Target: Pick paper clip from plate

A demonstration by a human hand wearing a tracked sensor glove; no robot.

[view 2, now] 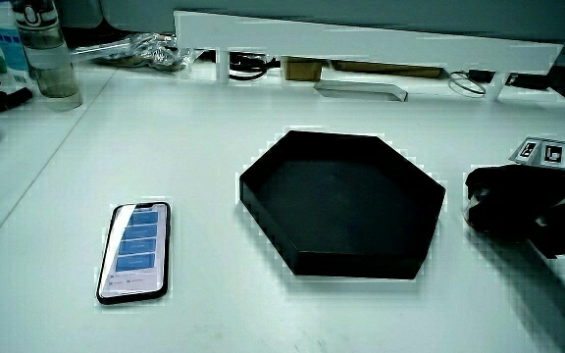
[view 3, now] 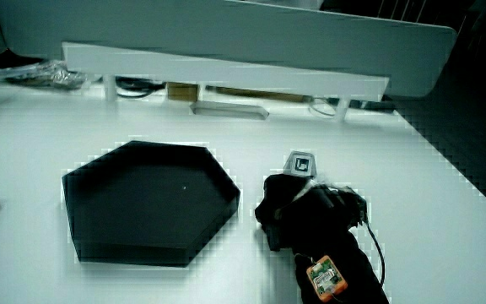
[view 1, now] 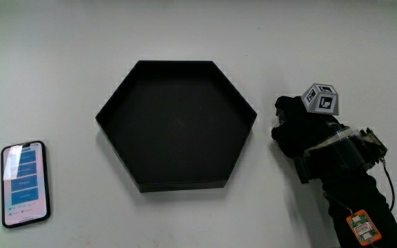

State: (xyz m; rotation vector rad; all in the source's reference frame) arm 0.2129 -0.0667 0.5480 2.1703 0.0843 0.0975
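The black hexagonal plate lies in the middle of the white table. No paper clip can be made out; only a tiny pale speck shows on the plate's dark floor, and I cannot tell what it is. The hand rests on the table beside the plate, close to its rim without touching it. Its fingers are curled under, with nothing visible in them. The patterned cube stands up from the back of the glove.
A phone with a lit screen lies flat beside the plate, away from the hand. The low white partition stands farther from the person, with a clear bottle near its end. An orange tag sits on the forearm.
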